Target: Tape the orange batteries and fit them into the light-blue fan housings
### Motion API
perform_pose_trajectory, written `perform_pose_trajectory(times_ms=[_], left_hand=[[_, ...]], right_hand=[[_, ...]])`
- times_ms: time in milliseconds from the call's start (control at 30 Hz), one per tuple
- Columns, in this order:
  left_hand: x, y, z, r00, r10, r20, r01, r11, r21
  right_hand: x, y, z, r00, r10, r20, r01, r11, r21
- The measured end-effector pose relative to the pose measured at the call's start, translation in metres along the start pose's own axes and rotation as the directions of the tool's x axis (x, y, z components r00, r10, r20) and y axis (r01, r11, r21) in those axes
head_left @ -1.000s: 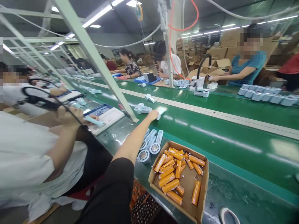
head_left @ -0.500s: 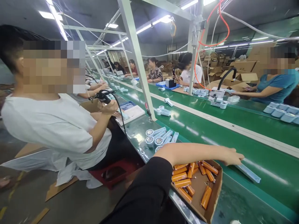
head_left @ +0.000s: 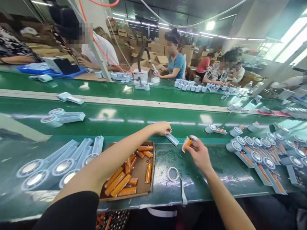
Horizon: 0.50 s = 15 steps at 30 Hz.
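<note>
Near edge: cardboard tray (head_left: 140,174), about a dozen loose orange cells (head_left: 121,185) inside. One tape roll (head_left: 173,174) sits just right of it, bare bench around. Our right hand (head_left: 200,155) pinches one orange cell (head_left: 186,143), its long axis tilted up toward the belt (head_left: 120,123). Our left hand (head_left: 163,127) closes its fingertips on one pale blue strip (head_left: 172,139) at the belt's near edge; the strip slants rightward toward us.

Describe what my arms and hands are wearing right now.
A black sleeve covers the left upper arm; its forearm is bare. The right forearm is bare in view. The left hand and right hand are gloveless; no watch, ring or band shows.
</note>
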<state>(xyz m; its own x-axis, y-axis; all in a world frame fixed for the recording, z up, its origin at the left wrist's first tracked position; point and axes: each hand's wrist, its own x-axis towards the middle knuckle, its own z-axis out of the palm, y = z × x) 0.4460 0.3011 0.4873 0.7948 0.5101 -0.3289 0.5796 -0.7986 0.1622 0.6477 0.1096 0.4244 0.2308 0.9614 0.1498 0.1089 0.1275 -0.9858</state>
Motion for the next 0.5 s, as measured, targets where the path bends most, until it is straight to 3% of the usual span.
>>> perform_pose_trajectory(times_ms=[100, 167, 233, 367, 433, 500], left_hand=[[-0.004, -0.002, 0.000, 0.999, -0.033, -0.041, 0.033, 0.999, -0.011], [-0.003, 0.001, 0.001, 0.997, -0.050, -0.063, 0.048, 0.999, -0.023], [0.003, 0.007, 0.001, 0.996, -0.045, -0.075, 0.042, 0.998, -0.039], [0.014, 0.018, -0.003, 0.996, -0.018, -0.087, 0.011, 0.997, -0.078], [-0.003, 0.011, -0.003, 0.992, -0.046, -0.114, 0.034, 0.994, -0.108], [-0.049, -0.012, 0.001, 0.976, -0.142, -0.163, 0.118, 0.982, -0.150]], right_hand=[[0.042, 0.004, 0.032, 0.981, -0.102, 0.165, 0.146, 0.948, -0.282], [0.053, 0.006, 0.043, 0.958, -0.106, 0.266, 0.236, 0.817, -0.526], [0.056, 0.004, 0.043, 0.948, -0.068, 0.311, 0.271, 0.687, -0.675], [0.055, -0.010, 0.030, 0.949, 0.004, 0.316, 0.262, 0.547, -0.795], [0.054, -0.017, 0.036, 0.936, 0.035, 0.350, 0.287, 0.501, -0.817], [0.052, -0.018, 0.065, 0.915, 0.003, 0.403, 0.357, 0.460, -0.813]])
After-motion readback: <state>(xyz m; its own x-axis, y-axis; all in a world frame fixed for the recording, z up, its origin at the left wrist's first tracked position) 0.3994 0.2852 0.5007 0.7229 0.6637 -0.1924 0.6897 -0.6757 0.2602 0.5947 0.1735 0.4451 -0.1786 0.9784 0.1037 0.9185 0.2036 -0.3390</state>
